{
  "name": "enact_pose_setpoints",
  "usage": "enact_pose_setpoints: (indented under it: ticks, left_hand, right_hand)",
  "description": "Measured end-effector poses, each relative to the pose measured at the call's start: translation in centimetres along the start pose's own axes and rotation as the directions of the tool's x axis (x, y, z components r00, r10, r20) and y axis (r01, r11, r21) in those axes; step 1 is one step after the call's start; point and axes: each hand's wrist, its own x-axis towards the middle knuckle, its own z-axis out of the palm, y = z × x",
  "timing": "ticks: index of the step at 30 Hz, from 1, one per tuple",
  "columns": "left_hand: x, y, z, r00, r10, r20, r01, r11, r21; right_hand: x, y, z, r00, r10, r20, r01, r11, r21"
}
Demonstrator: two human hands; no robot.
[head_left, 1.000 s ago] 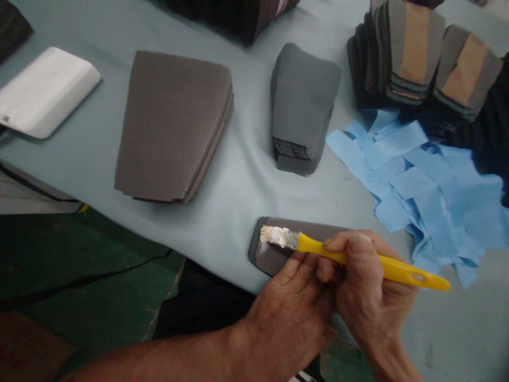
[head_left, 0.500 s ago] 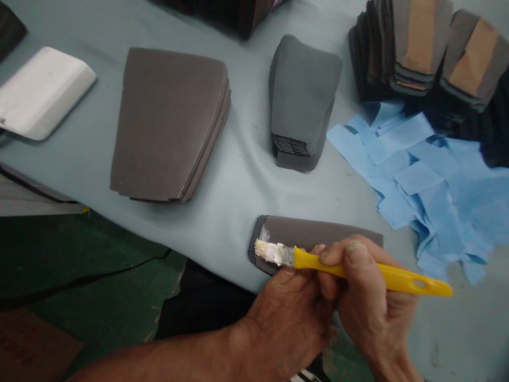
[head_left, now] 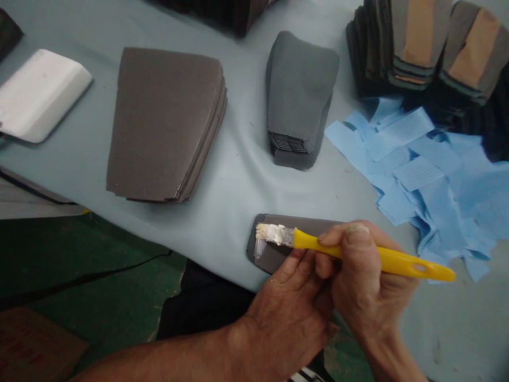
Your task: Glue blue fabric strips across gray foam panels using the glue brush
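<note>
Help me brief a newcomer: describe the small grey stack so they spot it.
On the pale table, look between the wide brown stack and the loose blue strips. The small grey stack there is narrower than the brown one, with thin layers showing at its near end.

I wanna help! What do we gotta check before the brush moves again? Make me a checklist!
1. Right hand has the yellow brush: ok.
2. Left hand rests on the small brown piece: ok.
3. Bristles over that piece: ok.
4. White stuff on the brush: ok.
5. Bristles away from the blue strips: ok.
6. Enough white stuff to finish: cannot tell.
</note>
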Motion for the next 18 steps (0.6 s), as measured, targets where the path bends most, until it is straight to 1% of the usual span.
enact_pose_setpoints:
  ticks: [3, 9, 12, 15, 16, 18]
  left_hand:
    - [0.00, -0.14, -0.07, 1.000, 0.010, -0.006, -0.010, 1.000, -0.008]
    - [0.11, -0.46, -0.30, 1.000, 0.004, 0.008, -0.004, 1.000, -0.016]
    - [0.07, -0.44, -0.30, 1.000, 0.010, 0.005, -0.010, 1.000, -0.018]
    - [-0.03, -0.29, -0.20, 1.000, 0.012, -0.022, -0.013, 1.000, -0.026]
    - [-0.07, -0.26, -0.18, 1.000, 0.007, -0.029, -0.008, 1.000, -0.030]
    - [-0.13, -0.22, -0.13, 0.999, -0.015, -0.038, 0.014, 0.999, -0.046]
  right_hand:
    - [0.51, 0.00, 0.50, 0.998, -0.026, -0.053, 0.025, 1.000, -0.005]
    - [0.75, -0.17, 0.74, 0.996, -0.036, -0.080, 0.035, 0.999, -0.009]
    - [0.63, 0.00, 0.69, 0.997, -0.035, -0.075, 0.034, 0.999, -0.011]
    - [0.46, 0.19, 0.72, 0.998, -0.031, -0.059, 0.030, 0.999, -0.016]
    - [0.41, 0.17, 0.75, 0.997, -0.035, -0.073, 0.035, 0.999, 0.002]
    - [0.27, -0.07, 0.78, 0.989, -0.043, -0.144, 0.053, 0.996, 0.067]
